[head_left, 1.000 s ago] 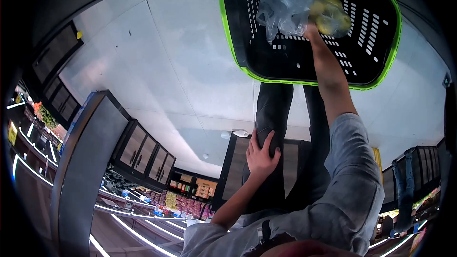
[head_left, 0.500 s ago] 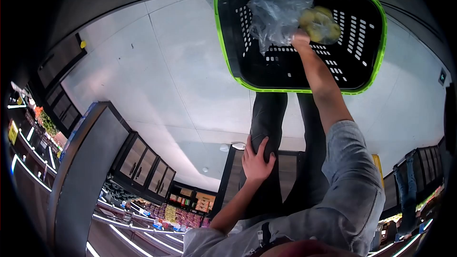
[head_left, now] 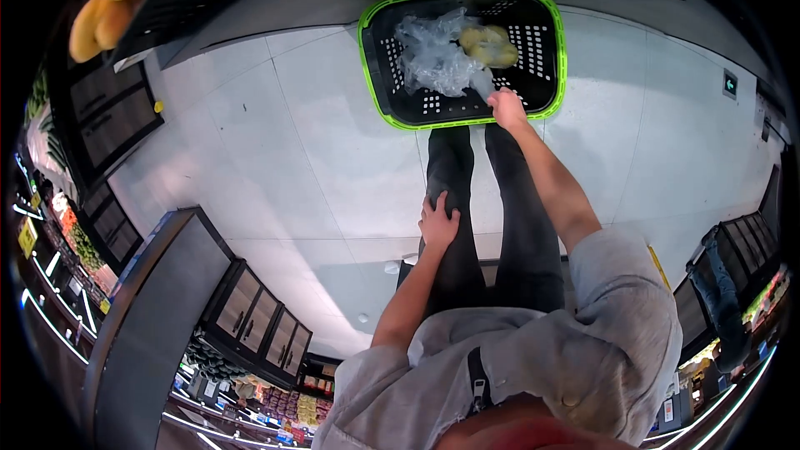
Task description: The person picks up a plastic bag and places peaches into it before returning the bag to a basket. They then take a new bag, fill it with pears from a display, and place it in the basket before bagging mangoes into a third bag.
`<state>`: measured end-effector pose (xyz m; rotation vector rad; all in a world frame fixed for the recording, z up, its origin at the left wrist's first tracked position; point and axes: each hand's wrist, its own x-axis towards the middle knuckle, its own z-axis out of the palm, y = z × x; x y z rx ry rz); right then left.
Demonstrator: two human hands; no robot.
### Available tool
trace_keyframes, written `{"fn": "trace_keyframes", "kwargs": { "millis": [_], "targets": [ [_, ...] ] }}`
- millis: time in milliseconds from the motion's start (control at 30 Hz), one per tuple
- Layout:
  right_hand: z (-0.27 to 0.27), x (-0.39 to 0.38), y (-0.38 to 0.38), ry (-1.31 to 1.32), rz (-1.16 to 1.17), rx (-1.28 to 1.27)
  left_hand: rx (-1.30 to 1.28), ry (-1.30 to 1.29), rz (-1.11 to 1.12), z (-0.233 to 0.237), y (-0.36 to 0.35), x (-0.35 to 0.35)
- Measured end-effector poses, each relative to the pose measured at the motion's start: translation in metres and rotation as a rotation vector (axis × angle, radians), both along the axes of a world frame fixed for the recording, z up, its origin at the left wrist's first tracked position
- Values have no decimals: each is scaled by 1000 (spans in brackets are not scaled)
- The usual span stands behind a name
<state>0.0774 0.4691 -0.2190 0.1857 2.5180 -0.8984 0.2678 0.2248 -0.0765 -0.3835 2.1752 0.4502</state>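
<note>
A black shopping basket with a bright green rim (head_left: 560, 42) rests on the floor in front of my legs. Inside lie a crumpled clear plastic bag (head_left: 437, 54) and, on its right, several yellowish round fruits (head_left: 490, 47) in thin plastic. Over the basket's near edge, my right hand (head_left: 506, 108) is closed on a twisted end of the clear plastic bag. What sits inside that bag is hard to make out. My left hand (head_left: 438, 223) lies on my dark-trousered leg with its fingers spread, holding nothing.
Yellow elongated fruits (head_left: 117, 0) lie on a display shelf at upper left. A grey counter end (head_left: 158, 308) and dark wooden cabinets (head_left: 254, 321) stand to the left. Another person's legs in jeans (head_left: 723, 300) appear at far right. A green arrow sign (head_left: 730, 83) is at right.
My right hand has drawn back toward me from inside the basket, pulling the bag's end along. My body has risen, so the basket looks smaller. My left hand stays on my leg.
</note>
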Motion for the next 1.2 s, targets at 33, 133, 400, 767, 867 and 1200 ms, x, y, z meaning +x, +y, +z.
{"fn": "trace_keyframes", "kwargs": {
  "millis": [33, 133, 400, 767, 867, 1200],
  "targets": [
    [20, 3, 4, 43, -10, -25, -3, 36, -27, 7, -2, -1],
    [91, -2, 10, 169, -94, -163, 58, 139, -73, 41, -4, -19],
    [329, -33, -2, 331, 46, -452, 439, 426, -71, 183, -10, -112],
    [537, 25, -20, 505, 243, -582, 902, 149, 37, 390, 55, -226],
    [545, 33, -18, 593, 171, -564, 959, 84, -11, 379, 59, -229],
    [529, 78, -37, 491, 23, -165, 1008, 144, -104, 340, 43, -201]
  ]
}}
